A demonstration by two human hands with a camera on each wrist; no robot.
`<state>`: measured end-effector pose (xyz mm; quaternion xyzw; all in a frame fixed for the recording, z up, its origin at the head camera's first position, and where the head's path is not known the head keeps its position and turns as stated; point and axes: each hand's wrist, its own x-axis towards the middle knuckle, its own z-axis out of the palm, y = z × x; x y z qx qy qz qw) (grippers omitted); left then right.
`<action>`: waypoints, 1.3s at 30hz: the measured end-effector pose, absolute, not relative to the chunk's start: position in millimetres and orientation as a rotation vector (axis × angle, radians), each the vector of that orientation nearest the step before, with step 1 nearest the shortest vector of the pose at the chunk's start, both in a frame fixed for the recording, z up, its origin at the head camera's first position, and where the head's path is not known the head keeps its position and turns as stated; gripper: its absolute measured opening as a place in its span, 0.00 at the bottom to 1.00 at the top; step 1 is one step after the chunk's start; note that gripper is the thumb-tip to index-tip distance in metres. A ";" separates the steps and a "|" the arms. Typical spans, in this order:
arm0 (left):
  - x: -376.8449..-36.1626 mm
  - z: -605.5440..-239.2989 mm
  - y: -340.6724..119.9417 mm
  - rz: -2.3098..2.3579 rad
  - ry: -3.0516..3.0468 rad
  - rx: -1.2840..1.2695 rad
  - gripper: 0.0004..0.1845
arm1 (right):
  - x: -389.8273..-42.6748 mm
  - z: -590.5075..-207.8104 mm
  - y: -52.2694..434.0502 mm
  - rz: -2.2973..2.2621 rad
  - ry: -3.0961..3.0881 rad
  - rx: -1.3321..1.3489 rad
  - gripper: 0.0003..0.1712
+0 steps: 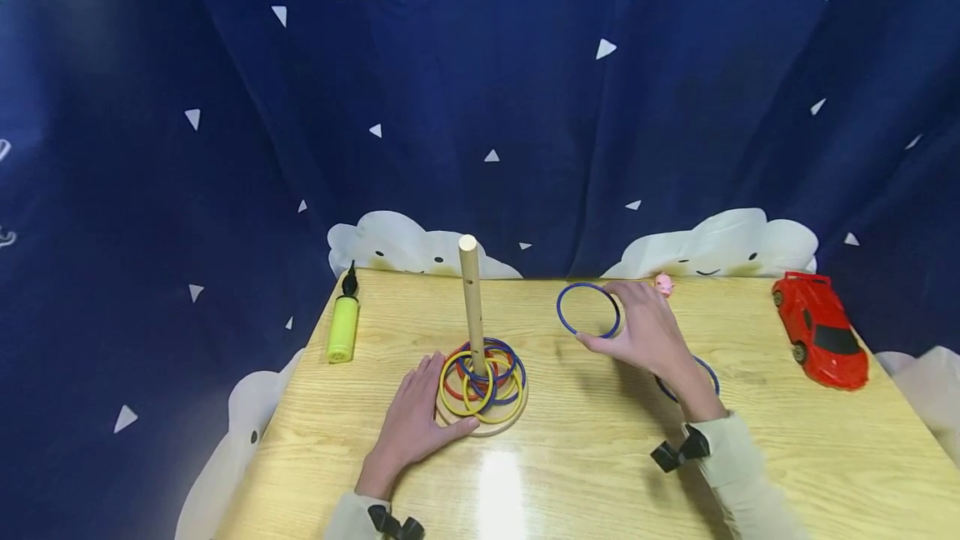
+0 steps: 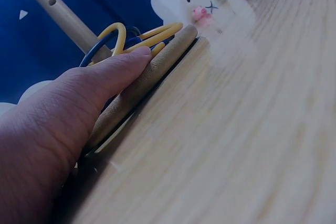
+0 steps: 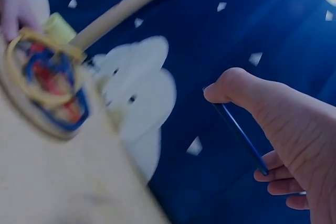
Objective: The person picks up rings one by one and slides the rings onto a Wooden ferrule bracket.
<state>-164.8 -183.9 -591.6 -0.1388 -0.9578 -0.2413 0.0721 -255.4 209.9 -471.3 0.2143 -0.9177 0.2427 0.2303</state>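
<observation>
My right hand [image 1: 637,325] pinches a thin blue ring [image 1: 558,307] between thumb and fingers, above the table and to the right of the peg. The right wrist view shows the same blue ring [image 3: 239,134] nearly edge-on. An upright wooden peg [image 1: 472,298] stands on a round wooden base [image 1: 491,430]. Around its foot lie several red, blue and yellow rings [image 1: 455,407], overlapping. My left hand [image 1: 412,423] rests against the base's left side with fingers extended, and its thumb [image 2: 128,64] lies on the base's rim. Another blue ring [image 1: 712,373] lies on the table, partly hidden under my right wrist.
A yellow-green hand pump [image 1: 342,327] lies at the table's left edge. On the right sits a red toy car [image 1: 821,332]. A small pink toy [image 1: 663,284] stands at the back edge behind my right hand. Behind the wooden table [image 1: 585,457] hangs a dark blue curtain [image 1: 450,90].
</observation>
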 end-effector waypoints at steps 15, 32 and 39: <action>-161.8 -589.5 -187.8 -0.745 -2.905 -0.389 0.70 | -250.3 -346.8 164.7 0.848 -2.189 0.902 0.51; -160.4 -594.0 -186.7 -0.730 -2.921 -0.377 0.69 | -245.8 -306.4 96.3 0.778 -2.131 1.213 0.53; -165.2 -593.0 -184.8 -0.733 -2.909 -0.384 0.70 | -247.4 -336.1 88.7 0.668 -2.289 1.255 0.54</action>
